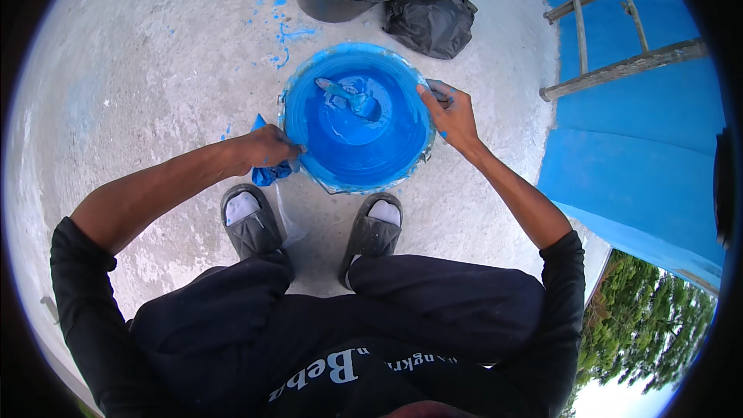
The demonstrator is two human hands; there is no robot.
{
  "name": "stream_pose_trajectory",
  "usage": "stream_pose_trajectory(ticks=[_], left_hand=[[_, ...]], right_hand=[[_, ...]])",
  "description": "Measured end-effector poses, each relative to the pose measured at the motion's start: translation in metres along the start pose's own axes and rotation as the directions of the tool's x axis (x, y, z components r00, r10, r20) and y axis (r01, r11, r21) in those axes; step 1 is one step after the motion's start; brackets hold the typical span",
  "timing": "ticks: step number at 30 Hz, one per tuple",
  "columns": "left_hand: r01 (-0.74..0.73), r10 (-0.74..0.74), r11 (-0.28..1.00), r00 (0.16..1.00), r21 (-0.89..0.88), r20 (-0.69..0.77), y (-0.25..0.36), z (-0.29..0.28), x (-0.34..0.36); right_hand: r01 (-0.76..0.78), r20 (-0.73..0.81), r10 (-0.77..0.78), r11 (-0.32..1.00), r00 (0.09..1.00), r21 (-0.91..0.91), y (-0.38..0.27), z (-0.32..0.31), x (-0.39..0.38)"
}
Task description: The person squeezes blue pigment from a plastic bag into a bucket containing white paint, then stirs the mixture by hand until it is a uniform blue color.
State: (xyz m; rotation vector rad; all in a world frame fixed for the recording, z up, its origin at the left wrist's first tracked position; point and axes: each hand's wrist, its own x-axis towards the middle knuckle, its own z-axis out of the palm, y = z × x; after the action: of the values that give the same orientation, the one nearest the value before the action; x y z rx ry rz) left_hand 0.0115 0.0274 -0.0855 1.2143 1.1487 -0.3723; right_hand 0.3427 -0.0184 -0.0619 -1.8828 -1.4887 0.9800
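A paint bucket stands on the concrete in front of my feet, its inside coated in blue, with blue paint pooled at the bottom. A paint-covered brush lies in it, handle toward the far left. My left hand is closed on the near left part of the rim. Below and beside that hand is a crumpled blue-smeared plastic bag; whether the hand also holds it is hard to tell. On the right side, my right hand grips the rim, thumb on top, with blue smears on its fingers.
Beyond stands a black bucket of blue liquid with a yellow-green handle, beside a black plastic bag. A wooden ladder leans by the blue wall at right. Blue splatters mark the concrete floor. My sandalled feet are close to the paint bucket.
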Motion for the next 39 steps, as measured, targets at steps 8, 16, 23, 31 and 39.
stream_pose_trajectory(ticks=[8, 16, 23, 31, 39], left_hand=[[-0.013, 0.012, 1.0, 0.998, -0.009, -0.066, -0.016, 0.002, 0.009], [0.067, -0.073, 0.997, 0.98, -0.037, -0.186, -0.019, 0.002, 0.011], [0.108, -0.116, 0.993, 0.975, -0.052, -0.191, -0.02, 0.001, 0.012], [0.13, -0.141, 0.987, 0.982, -0.093, -0.126, -0.032, -0.013, 0.025], [0.139, -0.165, 0.981, 0.965, -0.137, -0.203, -0.033, -0.013, 0.032]], right_hand=[[0.09, 0.005, -0.09, 0.994, 0.996, -0.057, -0.007, 0.002, -0.004], [0.159, 0.024, -0.158, 0.982, 0.987, -0.1, -0.014, 0.003, -0.005], [0.155, 0.016, -0.155, 0.981, 0.988, -0.115, -0.014, 0.002, -0.006], [0.246, 0.02, -0.245, 0.962, 0.969, -0.117, -0.02, 0.006, -0.005], [0.24, 0.017, -0.239, 0.965, 0.971, -0.11, -0.02, 0.007, -0.005]])
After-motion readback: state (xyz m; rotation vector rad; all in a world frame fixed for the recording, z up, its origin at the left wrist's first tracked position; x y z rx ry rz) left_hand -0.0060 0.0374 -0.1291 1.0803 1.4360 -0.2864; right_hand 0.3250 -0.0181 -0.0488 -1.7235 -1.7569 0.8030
